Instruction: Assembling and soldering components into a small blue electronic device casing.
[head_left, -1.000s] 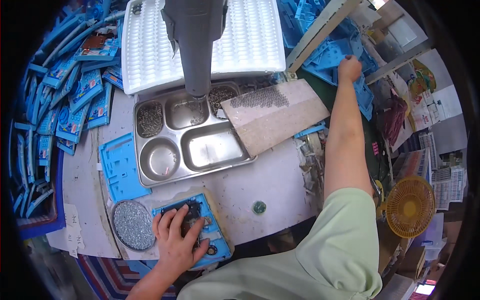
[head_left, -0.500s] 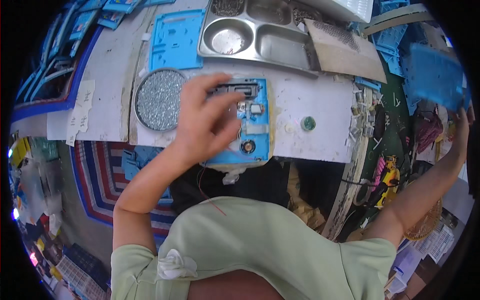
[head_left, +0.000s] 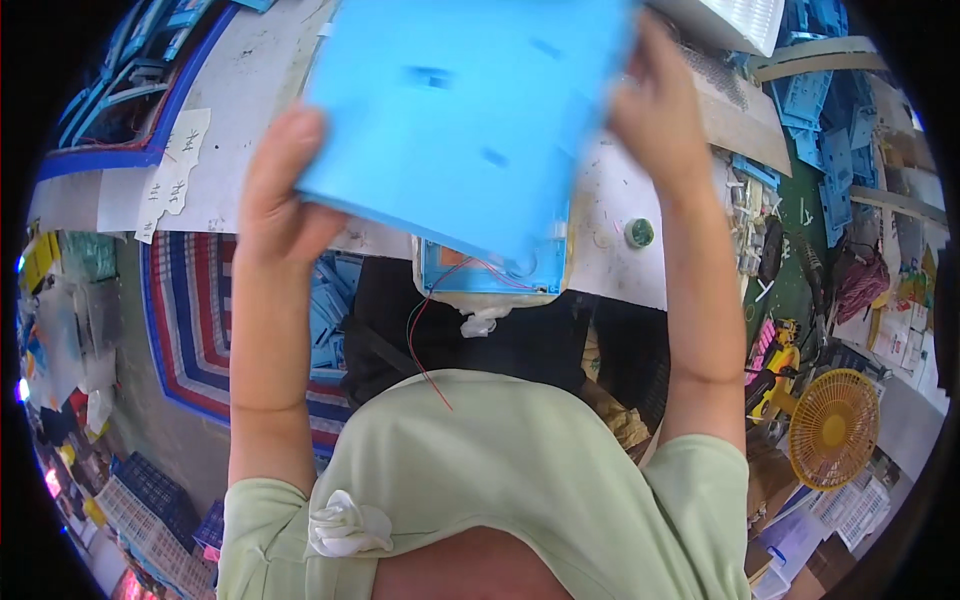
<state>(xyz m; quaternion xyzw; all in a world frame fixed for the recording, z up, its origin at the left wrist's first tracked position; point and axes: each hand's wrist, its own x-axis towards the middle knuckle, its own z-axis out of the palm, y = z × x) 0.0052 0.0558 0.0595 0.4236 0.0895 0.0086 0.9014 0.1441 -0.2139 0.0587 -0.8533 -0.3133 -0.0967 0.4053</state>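
Observation:
A flat light-blue plastic panel, slightly blurred, is raised over the table between my two hands. My left hand grips its lower left corner, thumb along the edge. At the upper right edge, my right hand is closed on the panel. Partly hidden beneath lies a blue plastic housing on a pale pad at the table's near edge. Thin red and dark wires run from the housing down toward my lap. The panel covers most of the parts inside the housing.
A small round green container stands right of the housing. Torn paper lies on the table's left. More blue panels are piled at the far right, above a yellow fan. A striped bag with blue pieces is below left.
My right hand has brought the blue panel from the far right to above the table. My left hand has left the housing and taken hold of the panel's left side.

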